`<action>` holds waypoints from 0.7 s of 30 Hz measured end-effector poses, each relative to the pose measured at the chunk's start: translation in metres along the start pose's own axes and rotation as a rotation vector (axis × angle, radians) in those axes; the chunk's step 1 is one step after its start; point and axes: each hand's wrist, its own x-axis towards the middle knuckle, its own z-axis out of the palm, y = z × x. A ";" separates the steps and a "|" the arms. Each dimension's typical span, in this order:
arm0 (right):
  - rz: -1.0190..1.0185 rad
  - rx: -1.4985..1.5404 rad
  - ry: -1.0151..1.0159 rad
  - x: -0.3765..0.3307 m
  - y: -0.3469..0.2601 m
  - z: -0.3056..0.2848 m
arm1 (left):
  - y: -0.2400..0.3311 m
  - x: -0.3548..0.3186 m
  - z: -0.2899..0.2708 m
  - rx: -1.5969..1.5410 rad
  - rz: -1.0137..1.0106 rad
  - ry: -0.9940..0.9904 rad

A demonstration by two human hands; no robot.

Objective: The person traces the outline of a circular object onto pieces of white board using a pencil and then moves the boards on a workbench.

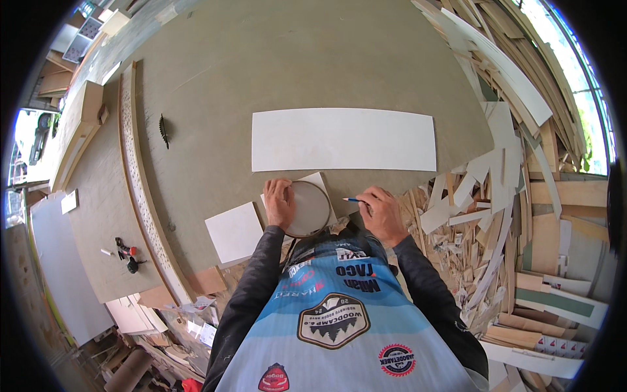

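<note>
The right hand point(382, 214) pinches in its fingers a slim blue pencil point(351, 199) pointing to nine o'clock, toward the round, grey, dark-rimmed disc point(311, 208); the nearer left hand point(279, 204) grips its rim, fingers curled.

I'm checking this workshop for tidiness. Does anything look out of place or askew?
Yes. To the right of the right hand, offcuts lie in a jumbled heap, pointing every way, which looks untidy. The smaller white panel left of the left hand also sits askew to the long white board.
</note>
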 end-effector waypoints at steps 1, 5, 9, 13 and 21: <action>0.057 0.033 0.012 -0.008 0.002 -0.001 | 0.001 0.001 -0.003 -0.029 -0.018 0.042; 0.203 0.151 0.057 -0.044 0.001 0.003 | 0.004 0.000 -0.036 -0.099 -0.101 0.177; 0.174 0.228 -0.063 -0.060 -0.013 0.006 | -0.014 -0.028 -0.080 -0.105 -0.277 0.350; 0.041 0.243 -0.374 -0.050 -0.019 0.018 | -0.035 -0.076 -0.112 -0.153 -0.443 0.586; -0.266 0.210 -0.574 0.011 -0.048 0.058 | -0.025 -0.156 -0.102 -0.046 -0.778 0.890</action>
